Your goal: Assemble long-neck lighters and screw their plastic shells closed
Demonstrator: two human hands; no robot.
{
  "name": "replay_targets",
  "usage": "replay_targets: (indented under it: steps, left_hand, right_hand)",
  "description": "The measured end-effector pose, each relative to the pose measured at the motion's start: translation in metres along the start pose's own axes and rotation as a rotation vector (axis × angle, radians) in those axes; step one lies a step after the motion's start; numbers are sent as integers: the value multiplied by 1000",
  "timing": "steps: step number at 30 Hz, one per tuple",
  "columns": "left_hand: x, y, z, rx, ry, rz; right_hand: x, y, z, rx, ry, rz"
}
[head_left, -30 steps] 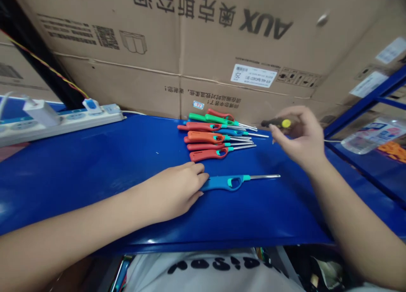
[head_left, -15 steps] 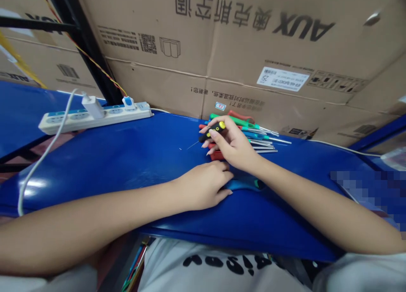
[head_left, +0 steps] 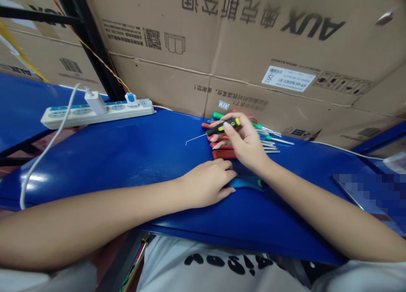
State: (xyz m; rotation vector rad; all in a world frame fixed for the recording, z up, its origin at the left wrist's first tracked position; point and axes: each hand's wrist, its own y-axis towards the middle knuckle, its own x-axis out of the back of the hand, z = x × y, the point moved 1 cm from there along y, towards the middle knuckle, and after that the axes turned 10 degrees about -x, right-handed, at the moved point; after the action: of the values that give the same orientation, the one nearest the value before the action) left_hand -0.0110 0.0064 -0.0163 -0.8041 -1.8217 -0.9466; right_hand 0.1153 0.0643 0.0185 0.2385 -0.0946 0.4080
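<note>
In my right hand (head_left: 245, 142) is a hook pick (head_left: 223, 126) with a black and yellow handle. Its thin shaft points left and ends in a small downward bend above the table. My left hand (head_left: 209, 184) is closed around one end of a blue handle (head_left: 245, 183) lying low over the table; the rest of that tool is hidden by the hand. Behind and under the right hand lies a bunch of screwdrivers (head_left: 269, 137) with red, green and blue handles, their metal shafts pointing right. The nearest red handle (head_left: 223, 154) lies just beyond my left fingers.
A large cardboard box (head_left: 177, 76) stands along the back of the blue table (head_left: 120, 156). At the left lies a white power strip (head_left: 104, 115) with plugs and a white cable (head_left: 47, 148). A flat, partly pixelated object (head_left: 364, 195) is at the right.
The hook pick has turned in my right hand, so its shaft is flatter and its bent tip shows. That hand has shifted slightly right. The left hand stays on the blue handle.
</note>
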Motion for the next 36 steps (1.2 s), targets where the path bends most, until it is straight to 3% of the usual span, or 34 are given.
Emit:
replay_targets:
  steps: [6, 11, 14, 20, 32, 36]
  left_hand:
    - [-13, 2, 14, -64, -182, -127]
    - [-12, 7, 12, 74, -454, -404]
    - [-9, 11, 7, 161, -608, -520]
    - [-4, 15, 3, 282, -734, -554]
    - [-1, 14, 0, 187, -567, -593]
    - [-1, 15, 0, 203, -536, -529]
  right_hand:
    - [49, -23, 25, 72, 46, -345]
    - [82, -43, 19, 77, -10, -532]
    - [88, -50, 10, 41, 18, -539]
    - [86, -54, 7, 19, 2, -463]
    - [84, -55, 9, -6, 41, -406]
    - [83, -57, 11, 42, -15, -371]
